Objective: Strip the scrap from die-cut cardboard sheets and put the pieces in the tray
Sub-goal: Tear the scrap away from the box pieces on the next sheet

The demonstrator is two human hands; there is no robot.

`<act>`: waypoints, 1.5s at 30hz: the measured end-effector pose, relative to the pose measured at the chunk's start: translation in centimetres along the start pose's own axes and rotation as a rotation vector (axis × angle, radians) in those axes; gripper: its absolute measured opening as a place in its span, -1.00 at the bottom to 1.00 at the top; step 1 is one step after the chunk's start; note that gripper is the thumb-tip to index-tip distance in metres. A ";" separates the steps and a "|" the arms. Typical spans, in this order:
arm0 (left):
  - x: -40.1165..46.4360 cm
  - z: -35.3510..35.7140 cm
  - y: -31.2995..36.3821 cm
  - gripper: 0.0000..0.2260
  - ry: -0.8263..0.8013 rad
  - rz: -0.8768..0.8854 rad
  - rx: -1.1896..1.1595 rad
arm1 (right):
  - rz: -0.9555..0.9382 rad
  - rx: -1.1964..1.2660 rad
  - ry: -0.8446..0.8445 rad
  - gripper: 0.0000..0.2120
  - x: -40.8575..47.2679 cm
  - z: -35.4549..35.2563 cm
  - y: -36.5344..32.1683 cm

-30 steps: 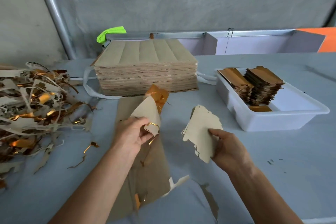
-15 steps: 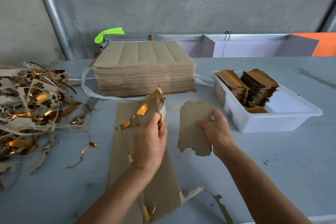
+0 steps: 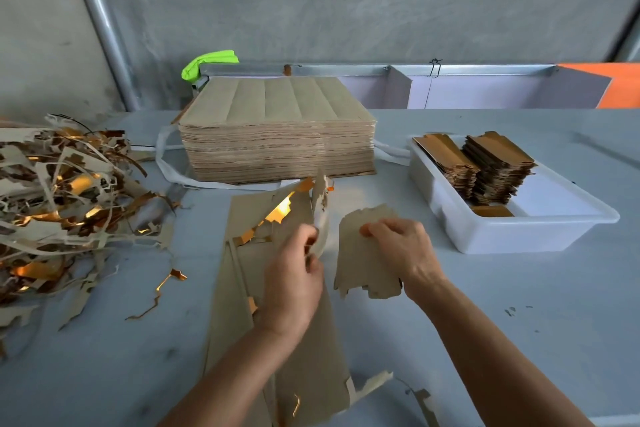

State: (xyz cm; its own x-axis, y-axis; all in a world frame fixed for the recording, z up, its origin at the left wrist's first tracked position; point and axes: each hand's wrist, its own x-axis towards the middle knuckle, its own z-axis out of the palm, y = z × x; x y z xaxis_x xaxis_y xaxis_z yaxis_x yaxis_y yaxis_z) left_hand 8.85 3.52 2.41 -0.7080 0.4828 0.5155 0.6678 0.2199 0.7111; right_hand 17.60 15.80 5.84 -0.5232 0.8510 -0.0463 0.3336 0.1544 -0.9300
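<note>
— Grey concrete wall behind, pale blue table [image 3: 519, 305] in front of me. What do you see on it?

— A big stack of flat brown cardboard sheets [image 3: 277, 135] at the back, in the middle. One brown die-cut sheet with gold edges [image 3: 311, 357] lies flat right in front of me.

— What is your left hand [image 3: 294, 284] doing?

— My left hand is curled round a torn strip of that sheet and holds it up. The strip bends upward, and I can see shiny gold under it.

— And your right hand [image 3: 403, 250]?

— My right hand pinches a cut-out brown cardboard piece [image 3: 363, 267] by its top edge. It is just beside the sheet, low over the table.

— Where do the pieces go?

— In the white plastic tray [image 3: 519, 236] on my right. Two piles of brown and gold pieces [image 3: 485, 166] sit in it.

— And on the left?

— A messy heap of brown and gold scrap strips [image 3: 62, 204].
</note>
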 end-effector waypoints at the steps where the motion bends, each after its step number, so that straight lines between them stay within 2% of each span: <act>1: -0.4 0.1 0.1 -0.76 -0.048 0.070 0.025 | 0.021 0.019 -0.026 -0.74 -0.1 0.1 -0.2; 3: -1.3 0.2 0.3 -0.77 -0.130 0.216 0.071 | 0.045 0.015 -0.092 -0.68 0.0 0.3 -0.4; 5: -1.7 0.5 0.1 -0.79 -0.220 0.326 0.092 | 0.025 -0.052 -0.123 -0.80 0.2 0.4 -0.3; 7: -1.9 0.3 0.1 -0.79 -0.337 0.297 0.056 | -0.019 -0.197 -0.116 -0.91 0.6 0.2 0.1; 8: -1.8 0.3 0.1 -0.80 -0.372 0.210 0.000 | -0.056 -0.290 -0.111 -0.91 0.7 0.1 0.2; 10: -1.1 -0.2 0.6 -0.92 -0.329 -0.119 -0.199 | -0.153 -0.448 -0.092 -0.87 0.7 0.0 0.2; 11: -0.3 -0.4 0.9 -0.90 -0.280 -0.277 -0.296 | -0.207 -0.508 -0.082 -0.85 0.5 0.1 0.0; 12: 0.7 -0.3 1.0 -0.71 -0.236 -0.370 -0.353 | -0.264 -0.564 -0.074 -0.83 0.1 0.3 -0.2; 13: 1.8 -0.1 1.1 -0.55 -0.235 -0.438 -0.384 | -0.330 -0.609 -0.075 -0.82 -0.4 0.7 -0.4; 15: 3.5 -0.2 1.5 -0.49 -0.272 -0.551 -0.341 | -0.456 -0.618 -0.114 -0.81 -1.6 1.6 -0.9; 17: 4.5 0.0 1.0 -0.69 -0.306 -0.678 -0.343 | -0.499 -0.546 -0.178 -0.79 -2.8 2.3 -1.3; 18: 4.7 -0.2 0.7 -0.80 -0.312 -0.733 -0.353 | -0.462 -0.474 -0.202 -0.77 -3.2 2.4 -1.4; 20: 5.1 -1.1 -0.4 -0.79 -0.259 -0.813 -0.384 | -0.361 -0.333 -0.160 -0.77 -3.4 1.7 -1.4; 22: 5.5 -2.2 -1.5 -0.78 -0.195 -0.897 -0.595 | -0.334 -0.376 -0.020 -0.84 -2.6 0.7 -0.8; 24: 5.6 -3.0 -2.1 -0.77 -0.188 -0.950 -0.853 | -0.313 -0.452 0.035 -0.80 -1.7 -0.3 -0.2; 27: 5.0 -3.0 -2.5 -0.77 -0.220 -0.943 -1.092 | -0.212 -0.398 -0.021 -0.83 -0.7 -0.4 0.4; 29: 4.4 -2.5 -2.4 -0.77 -0.267 -0.928 -1.190 | -0.107 -0.237 -0.056 -0.71 -0.4 0.0 0.4; 32: 3.5 -1.4 -1.8 -0.77 -0.364 -0.877 -1.195 | 0.055 0.035 -0.122 -0.58 -0.1 0.4 -0.1; 35: 2.4 -0.5 -1.2 -0.89 -0.448 -0.797 -1.169 | 0.075 0.132 -0.136 -0.61 0.1 0.5 0.2; 36: 2.0 -0.5 -1.1 -0.91 -0.480 -0.751 -1.128 | 0.071 0.151 -0.127 -0.64 0.2 0.5 0.5; 40: -0.1 0.1 -1.1 -0.49 -0.695 -0.503 -0.696 | 0.055 0.278 -0.040 -0.76 0.3 0.5 1.7; 42: -0.9 0.6 -1.2 -0.55 -0.698 -0.488 -0.554 | 0.027 0.270 0.016 -0.74 0.4 0.2 2.2; 45: -0.8 1.0 -1.5 -0.86 -0.697 -0.298 -0.244 | 0.021 0.295 0.089 -0.79 0.5 -0.8 2.3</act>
State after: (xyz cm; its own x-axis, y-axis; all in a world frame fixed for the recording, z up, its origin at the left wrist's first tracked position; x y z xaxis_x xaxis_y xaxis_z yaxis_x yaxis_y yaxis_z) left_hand 8.68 3.64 0.47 -0.4884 0.8695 -0.0734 0.3469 0.2706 0.8980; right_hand 18.72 16.98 3.98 -0.4434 0.8951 -0.0465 0.0948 -0.0048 -0.9955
